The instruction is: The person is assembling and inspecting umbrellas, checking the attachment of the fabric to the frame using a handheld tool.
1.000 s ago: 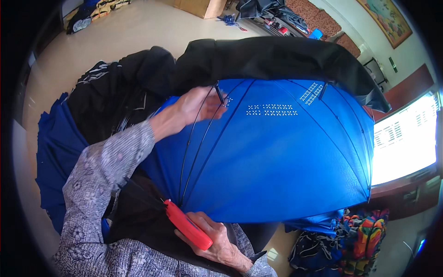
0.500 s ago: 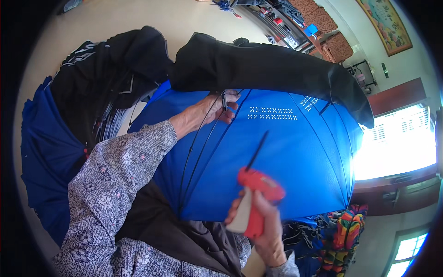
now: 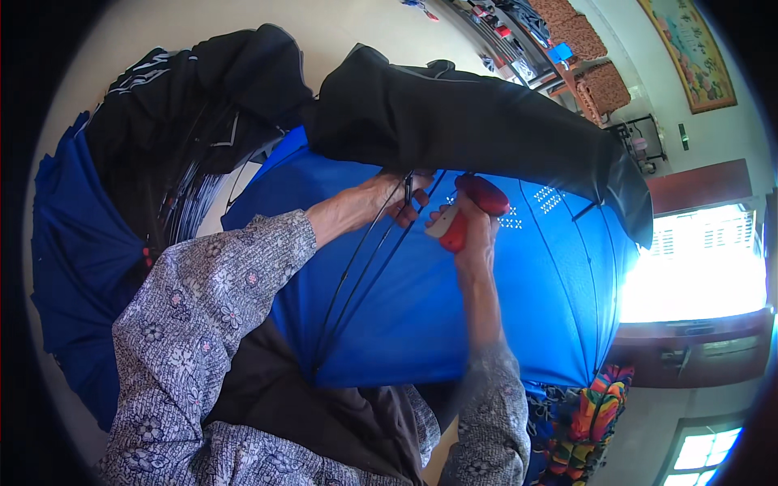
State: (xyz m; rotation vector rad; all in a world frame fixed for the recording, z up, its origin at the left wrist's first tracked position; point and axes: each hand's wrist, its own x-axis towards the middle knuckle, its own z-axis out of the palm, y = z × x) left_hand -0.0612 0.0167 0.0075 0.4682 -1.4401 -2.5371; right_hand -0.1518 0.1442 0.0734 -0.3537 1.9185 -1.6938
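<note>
A blue umbrella canopy [image 3: 405, 332] with thin black ribs [image 3: 352, 281] is spread in front of me. A band of black fabric [image 3: 486, 121] lies over its far side. My left hand [image 3: 377, 201] is closed around a rib where it runs under that fabric; some fingertips are hidden. Just right of it, my right hand [image 3: 478, 231] grips a red pistol-shaped tool [image 3: 485, 196] with a white trigger. The tool's head is up against the black fabric's lower edge. Its thin dark tip cannot be seen now.
Another blue umbrella canopy [image 3: 69, 275] and black cloth [image 3: 186, 113] with bundled ribs lie at my left. Brown fabric [image 3: 324, 405] covers my lap. Multicoloured cloth items [image 3: 596, 413] sit at the lower right, near a bright window [image 3: 701, 263]. Shelving [image 3: 519, 49] stands far off.
My right hand has raised the red tool from the near part of the canopy to the black fabric, beside my left hand. My left hand keeps its hold on the rib.
</note>
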